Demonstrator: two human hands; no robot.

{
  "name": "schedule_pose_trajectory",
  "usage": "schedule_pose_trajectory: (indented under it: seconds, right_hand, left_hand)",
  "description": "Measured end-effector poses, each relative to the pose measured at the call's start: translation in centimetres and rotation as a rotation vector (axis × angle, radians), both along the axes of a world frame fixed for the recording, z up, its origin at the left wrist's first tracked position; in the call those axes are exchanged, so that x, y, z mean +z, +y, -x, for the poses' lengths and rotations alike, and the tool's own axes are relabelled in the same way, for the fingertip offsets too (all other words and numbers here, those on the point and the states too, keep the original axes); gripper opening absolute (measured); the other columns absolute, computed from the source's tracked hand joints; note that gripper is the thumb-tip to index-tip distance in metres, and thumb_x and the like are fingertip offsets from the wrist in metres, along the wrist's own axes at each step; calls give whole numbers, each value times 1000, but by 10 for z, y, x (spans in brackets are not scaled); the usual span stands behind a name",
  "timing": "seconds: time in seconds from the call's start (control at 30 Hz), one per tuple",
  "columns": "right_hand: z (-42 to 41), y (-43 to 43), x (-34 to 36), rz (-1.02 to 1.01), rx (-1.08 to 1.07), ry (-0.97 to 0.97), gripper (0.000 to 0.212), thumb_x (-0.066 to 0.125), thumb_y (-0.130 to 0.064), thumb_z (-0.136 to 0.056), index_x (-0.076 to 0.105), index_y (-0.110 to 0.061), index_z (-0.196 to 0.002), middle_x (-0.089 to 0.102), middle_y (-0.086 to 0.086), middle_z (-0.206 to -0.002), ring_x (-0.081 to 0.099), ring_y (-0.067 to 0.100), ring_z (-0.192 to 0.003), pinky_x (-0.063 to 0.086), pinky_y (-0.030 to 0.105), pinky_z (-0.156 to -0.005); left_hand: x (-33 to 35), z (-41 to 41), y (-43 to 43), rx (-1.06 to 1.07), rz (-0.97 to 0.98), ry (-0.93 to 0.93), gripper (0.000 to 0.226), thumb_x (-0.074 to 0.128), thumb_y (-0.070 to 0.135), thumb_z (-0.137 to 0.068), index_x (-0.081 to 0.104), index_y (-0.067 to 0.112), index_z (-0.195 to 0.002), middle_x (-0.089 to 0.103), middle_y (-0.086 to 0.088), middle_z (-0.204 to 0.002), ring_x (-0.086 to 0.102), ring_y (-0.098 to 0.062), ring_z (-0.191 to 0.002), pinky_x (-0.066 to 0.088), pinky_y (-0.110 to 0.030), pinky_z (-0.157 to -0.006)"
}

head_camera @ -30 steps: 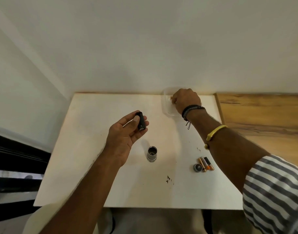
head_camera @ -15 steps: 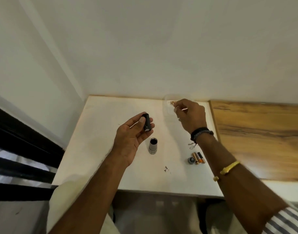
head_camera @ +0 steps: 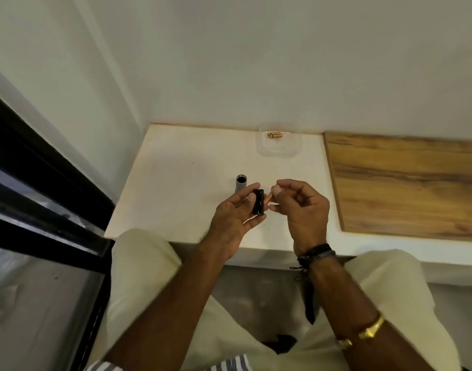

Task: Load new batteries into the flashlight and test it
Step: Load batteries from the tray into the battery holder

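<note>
Loading has barely begun, by my judgement: the flashlight body (head_camera: 241,184) stands open at frame centre on the white table (head_camera: 176,188), and two spare batteries (head_camera: 274,134) wait in the clear tub (head_camera: 295,152) above it. The left hand (head_camera: 233,223), palm up, grips the black battery holder (head_camera: 258,207); the right hand (head_camera: 305,210) pinches one battery (head_camera: 269,197) at its side.

left hand (head_camera: 235,218) grips black battery holder (head_camera: 258,206); right hand (head_camera: 301,210) pinches copper battery (head_camera: 270,197) against it. grey flashlight tube (head_camera: 240,183) upright behind. two batteries (head_camera: 274,134) in clear tray (head_camera: 279,151).
</note>
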State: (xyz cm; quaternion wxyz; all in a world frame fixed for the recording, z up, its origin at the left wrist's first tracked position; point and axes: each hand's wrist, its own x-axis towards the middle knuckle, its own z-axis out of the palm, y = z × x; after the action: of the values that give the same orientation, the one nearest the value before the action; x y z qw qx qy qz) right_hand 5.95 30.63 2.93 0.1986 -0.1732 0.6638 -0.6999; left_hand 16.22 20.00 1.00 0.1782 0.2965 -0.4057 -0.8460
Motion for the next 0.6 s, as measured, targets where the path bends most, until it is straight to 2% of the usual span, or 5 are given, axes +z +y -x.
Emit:
schedule_pose_trajectory:
  seconds: [0.1,0.17,0.33,0.47,0.6]
  right_hand:
    - [-2,2,-5,-50,-10,121,16,76,-8,-90,76,-7,-106,79,12,-94,77,28,-89,64,50,-80]
    - [-3,2,-8,-112,-12,239,16,77,-11,-90,77,-10,-106,79,5,-94,77,19,-88,65,45,-81]
    - [-7,1,-18,-177,-4,428,16,78,-13,-89,79,-13,-105,75,-16,-89,72,-5,-84,57,11,-77]
    - [-8,0,-27,-253,19,529,17,77,-12,-90,79,-10,-106,77,-4,-94,67,-12,-81,49,2,-79]
    - [-11,-1,-29,-250,6,639,13,76,-9,-91,80,-8,-103,77,5,-93,65,3,-82,47,1,-80]
  left_hand:
    - [-3,1,3,-20,10,-6,38,65,29,-89,67,22,-126,71,-8,-125,69,-25,-114,59,-35,-87]
    - [-6,1,2,-14,22,-3,37,65,28,-90,67,21,-126,71,-11,-125,68,-27,-115,59,-34,-84]
    - [-15,1,1,24,67,-33,30,65,17,-94,68,16,-124,76,-6,-113,72,-26,-106,60,-35,-80]
    - [-19,2,1,70,97,-49,32,65,12,-93,67,9,-125,77,-3,-112,73,-27,-106,61,-34,-78]
    - [-21,2,0,90,107,-53,28,65,10,-93,69,9,-121,76,-4,-112,72,-27,-107,61,-33,-77]
